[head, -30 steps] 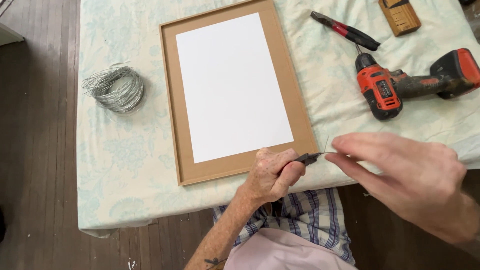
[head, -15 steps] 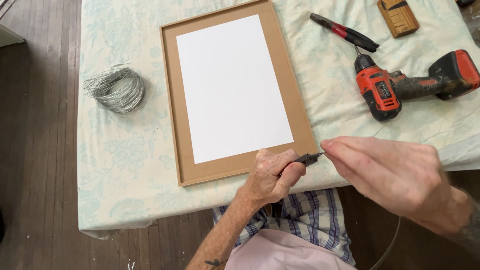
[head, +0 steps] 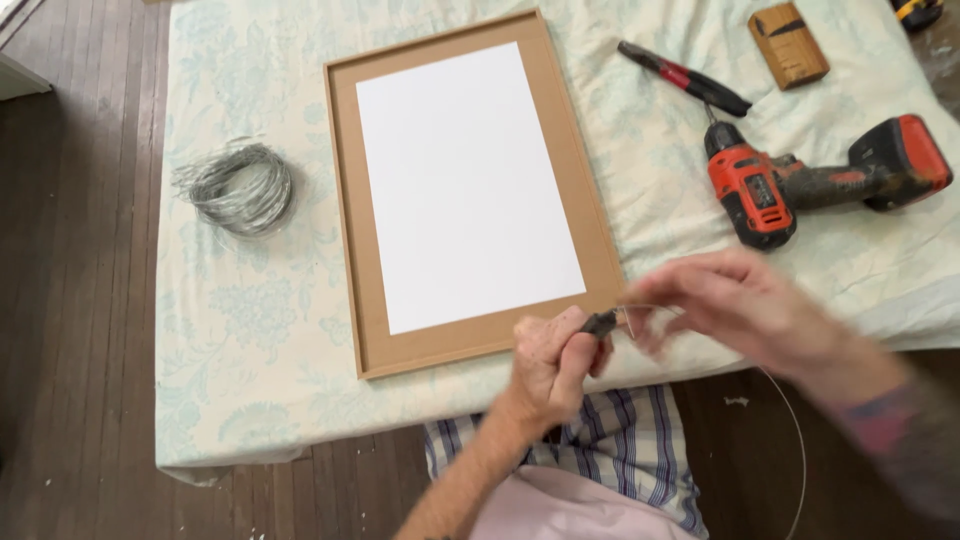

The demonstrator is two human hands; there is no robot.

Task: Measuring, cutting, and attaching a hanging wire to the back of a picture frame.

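My left hand (head: 550,365) clenched on small dark tool (head: 600,322) at picture frame (head: 465,190) corner; right hand (head: 735,305) pinching thin wire (head: 790,430), blurred.

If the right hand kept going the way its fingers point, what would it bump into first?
Probably the left hand and the small dark tool it grips. The right hand points left toward them; it is blurred, so depth is uncertain. The frame lies just beyond.

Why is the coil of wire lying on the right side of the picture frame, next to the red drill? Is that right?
Not quite. The head view shows the coil of wire lying left of the picture frame, alone on the cloth. The red drill lies on the right side.
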